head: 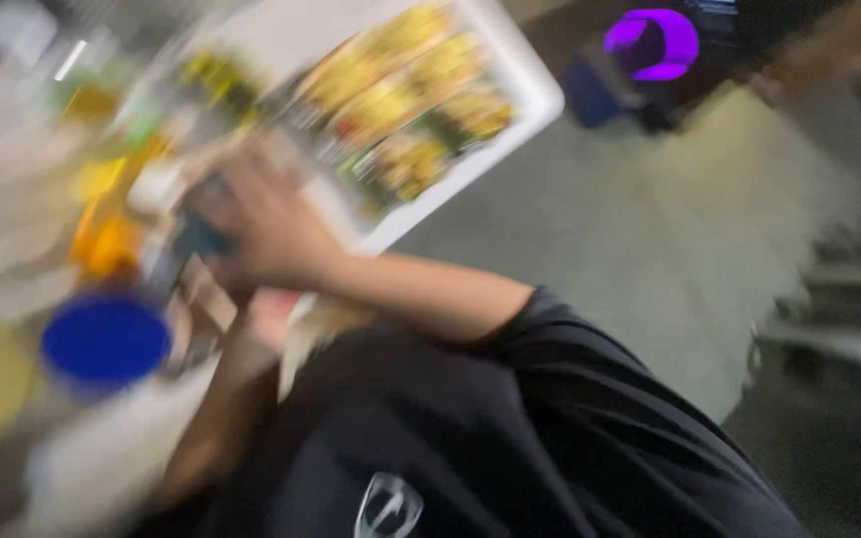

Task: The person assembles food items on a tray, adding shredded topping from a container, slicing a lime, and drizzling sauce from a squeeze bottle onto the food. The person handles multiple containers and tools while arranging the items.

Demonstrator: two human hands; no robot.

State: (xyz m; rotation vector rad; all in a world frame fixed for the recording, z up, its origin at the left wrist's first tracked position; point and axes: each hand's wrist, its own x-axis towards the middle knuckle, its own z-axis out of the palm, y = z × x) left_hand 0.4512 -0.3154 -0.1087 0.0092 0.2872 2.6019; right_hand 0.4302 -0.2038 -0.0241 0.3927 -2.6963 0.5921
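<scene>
The whole view is smeared by motion. My right hand reaches left across my black shirt, its fingers curled over a small dark object at the table's edge. My left forearm rises from the lower left, and my left hand lies just under the right wrist, showing only as a pinkish blur. I cannot tell whether it holds anything. Both hands are close together in front of a white table.
Trays of yellow and green food lie on the white table. A round blue lid or cup and orange items sit at the left. Grey floor spreads to the right, with a purple glowing shape at the top.
</scene>
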